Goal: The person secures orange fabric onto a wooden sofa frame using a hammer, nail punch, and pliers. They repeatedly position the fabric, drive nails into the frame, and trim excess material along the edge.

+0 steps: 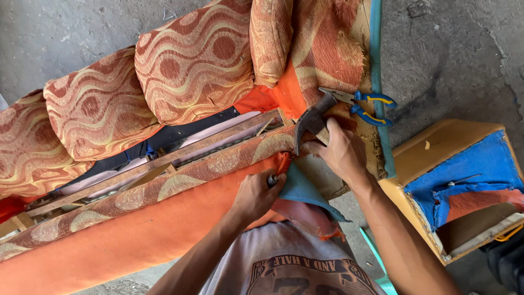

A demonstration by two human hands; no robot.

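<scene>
My right hand (343,153) grips a claw hammer (311,121) near its dark metal head, held over the corner of an upturned sofa (191,65) with orange and red wave-patterned cloth. My left hand (255,195) is closed around a small dark metal tool (271,179), pressed against the orange fabric (164,218) where it meets a teal flap of cloth (300,188). Both hands work at the same torn corner of the sofa, a hand's width apart.
Blue-and-yellow-handled pliers (367,105) lie on the sofa's frayed edge above my right hand. A yellow wooden box with blue and orange lining (464,180) stands on the concrete floor (447,60) at the right. The sofa's wooden frame slats (164,158) show at the middle.
</scene>
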